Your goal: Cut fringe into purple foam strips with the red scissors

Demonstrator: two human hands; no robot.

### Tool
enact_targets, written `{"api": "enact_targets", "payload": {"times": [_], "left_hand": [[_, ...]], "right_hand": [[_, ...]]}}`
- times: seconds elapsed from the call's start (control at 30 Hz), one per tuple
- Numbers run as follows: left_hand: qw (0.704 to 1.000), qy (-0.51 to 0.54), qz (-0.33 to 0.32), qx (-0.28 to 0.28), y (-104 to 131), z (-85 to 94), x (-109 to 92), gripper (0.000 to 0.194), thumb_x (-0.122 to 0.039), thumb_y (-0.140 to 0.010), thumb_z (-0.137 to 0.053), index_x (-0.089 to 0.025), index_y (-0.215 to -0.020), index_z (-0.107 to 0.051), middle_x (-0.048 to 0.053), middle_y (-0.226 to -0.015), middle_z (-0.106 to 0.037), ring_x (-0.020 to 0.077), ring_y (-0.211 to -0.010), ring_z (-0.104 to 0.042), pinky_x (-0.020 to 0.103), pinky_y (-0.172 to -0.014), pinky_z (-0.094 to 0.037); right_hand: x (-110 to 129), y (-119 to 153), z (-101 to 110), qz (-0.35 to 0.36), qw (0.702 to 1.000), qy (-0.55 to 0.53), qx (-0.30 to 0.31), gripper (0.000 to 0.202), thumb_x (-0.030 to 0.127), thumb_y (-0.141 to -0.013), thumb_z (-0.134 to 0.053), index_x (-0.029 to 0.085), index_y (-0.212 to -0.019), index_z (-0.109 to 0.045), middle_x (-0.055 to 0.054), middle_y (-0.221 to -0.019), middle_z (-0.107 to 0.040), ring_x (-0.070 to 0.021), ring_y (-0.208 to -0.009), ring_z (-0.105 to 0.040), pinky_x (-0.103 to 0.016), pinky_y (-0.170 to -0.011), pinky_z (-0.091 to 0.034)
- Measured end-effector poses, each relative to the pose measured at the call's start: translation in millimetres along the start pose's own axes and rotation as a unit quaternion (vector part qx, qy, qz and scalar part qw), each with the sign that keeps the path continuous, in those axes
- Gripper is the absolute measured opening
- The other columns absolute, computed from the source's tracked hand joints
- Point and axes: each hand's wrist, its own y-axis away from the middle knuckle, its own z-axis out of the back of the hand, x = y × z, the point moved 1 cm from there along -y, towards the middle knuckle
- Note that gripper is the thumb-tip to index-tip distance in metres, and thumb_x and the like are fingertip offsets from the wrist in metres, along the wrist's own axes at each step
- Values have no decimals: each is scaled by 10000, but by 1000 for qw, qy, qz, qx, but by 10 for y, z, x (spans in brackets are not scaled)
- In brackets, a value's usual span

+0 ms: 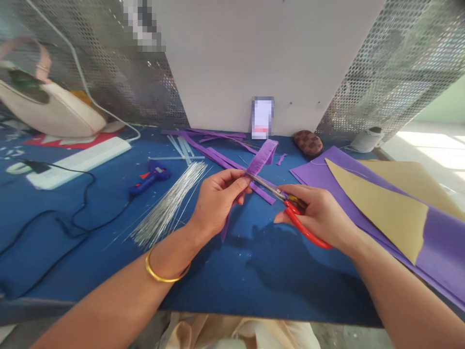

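My left hand (225, 198) pinches a purple strip (264, 156), which looks like paper or foam, between thumb and fingers. One part of the strip folds over above the fingertips, and a tail hangs below the hand. In my right hand (321, 208) are scissors with red handles (305, 231). Their metal blades (267, 185) point left and reach the strip right at my left fingertips; whether they have cut into it I cannot tell. More purple strips (214, 157) lie on the blue table (225, 286) behind my hands.
Left of my hands lie a bundle of thin wires (174, 201), clear glue sticks (180, 148) and a blue glue gun (150, 177) with its cord. A white power strip (80, 162) and a handbag (54, 109) sit farther left. Purple sheets (443, 242), tan sheets (385, 206), a checkered pouch (308, 143) and a phone (262, 116) are also there.
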Motion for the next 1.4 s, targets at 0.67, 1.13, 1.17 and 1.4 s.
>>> {"api": "enact_targets", "payload": {"times": [0.67,1.13,1.17,1.4], "left_hand": [[1000,17,9,7,-16,29,25,95,-251,-746,-737,-169,-770,-695,-18,-623,-630,63,-483,-491,193,-474,-370],[1000,3,17,-3,-4,26,16,107,-260,-753,-730,-162,-781,-698,-12,-639,-636,66,-505,-506,195,-497,-383],[1000,3,18,-4,-4,25,16,108,-261,-751,-731,-163,-781,-699,-12,-637,-635,66,-504,-506,194,-497,-381],[1000,-5,15,-5,-9,30,15,120,-271,-747,-736,-163,-789,-702,-11,-639,-638,63,-505,-501,194,-499,-373]], "right_hand": [[23,12,30,1,1000,-3,1,496,494,-728,-743,191,-1118,-698,6,-711,-635,-126,-570,-507,-232,-532,-414],[-1,-8,22,0,1000,26,-10,641,556,-727,-722,239,-1274,-622,-19,-773,-677,-165,-620,-592,-257,-564,-464],[5,-11,25,-5,999,34,-12,683,558,-722,-724,241,-1311,-589,-6,-734,-660,-164,-606,-582,-258,-554,-459],[25,-19,29,-16,999,30,-8,816,547,-724,-720,217,-1421,-454,26,-661,-594,-159,-584,-549,-264,-558,-459]]}}
